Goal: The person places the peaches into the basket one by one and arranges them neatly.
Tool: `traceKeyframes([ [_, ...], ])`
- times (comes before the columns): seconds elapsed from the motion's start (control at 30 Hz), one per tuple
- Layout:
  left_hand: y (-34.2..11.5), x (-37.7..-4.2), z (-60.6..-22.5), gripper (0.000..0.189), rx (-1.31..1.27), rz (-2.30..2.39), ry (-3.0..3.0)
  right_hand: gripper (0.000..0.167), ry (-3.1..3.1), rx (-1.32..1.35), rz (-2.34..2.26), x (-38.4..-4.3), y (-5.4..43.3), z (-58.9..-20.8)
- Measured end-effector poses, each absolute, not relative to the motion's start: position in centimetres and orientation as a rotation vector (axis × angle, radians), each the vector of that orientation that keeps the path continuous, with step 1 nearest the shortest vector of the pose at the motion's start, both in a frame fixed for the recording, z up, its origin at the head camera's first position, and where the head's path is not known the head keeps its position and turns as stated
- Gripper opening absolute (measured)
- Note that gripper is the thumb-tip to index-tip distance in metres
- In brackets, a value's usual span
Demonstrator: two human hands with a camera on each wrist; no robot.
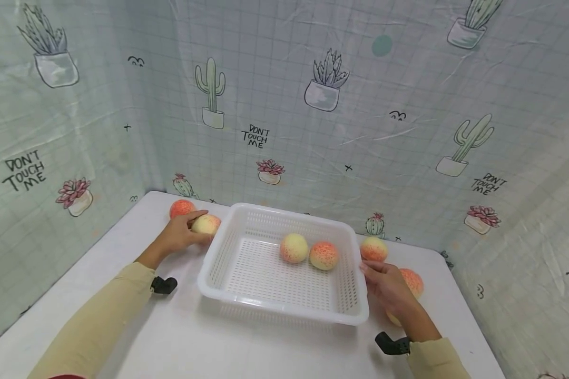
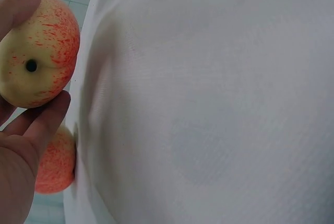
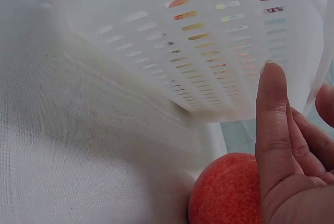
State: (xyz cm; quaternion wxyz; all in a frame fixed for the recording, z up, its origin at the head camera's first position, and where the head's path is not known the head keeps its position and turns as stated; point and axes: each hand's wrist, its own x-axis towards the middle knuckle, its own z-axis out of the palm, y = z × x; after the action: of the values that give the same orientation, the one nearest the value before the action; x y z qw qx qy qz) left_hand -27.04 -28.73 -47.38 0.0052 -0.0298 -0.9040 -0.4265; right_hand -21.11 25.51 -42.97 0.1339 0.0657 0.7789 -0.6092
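My left hand (image 1: 180,234) grips a yellow peach with red speckles (image 1: 206,225) beside the left rim of a white perforated basket (image 1: 284,306). In the left wrist view, thumb and fingers lie round that peach (image 2: 49,46), and a dark hole shows in its end. A redder peach (image 1: 182,207) sits just behind this hand. Inside the basket, two peaches, one mostly yellow (image 1: 294,248) and one more orange (image 1: 324,256), lie side by side. My right hand (image 1: 391,289) touches the basket's right side, a straight finger (image 3: 272,114) against the outer wall.
To the right of the basket are a peach (image 1: 373,249) near the back edge, a red-orange peach (image 1: 411,281) and another peach (image 1: 392,319), partly hidden by the right hand. A curtain printed with cacti (image 1: 284,105) surrounds the white table (image 1: 246,347) at the back and sides.
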Motion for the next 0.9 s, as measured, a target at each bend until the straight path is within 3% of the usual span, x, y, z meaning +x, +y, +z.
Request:
traceKeyframes([
  [0.9,-29.6,-25.8,-45.0,0.093,-0.118,-1.199,-2.879,0.056,2.229,0.178,-1.800,-21.2,25.6,-43.1],
])
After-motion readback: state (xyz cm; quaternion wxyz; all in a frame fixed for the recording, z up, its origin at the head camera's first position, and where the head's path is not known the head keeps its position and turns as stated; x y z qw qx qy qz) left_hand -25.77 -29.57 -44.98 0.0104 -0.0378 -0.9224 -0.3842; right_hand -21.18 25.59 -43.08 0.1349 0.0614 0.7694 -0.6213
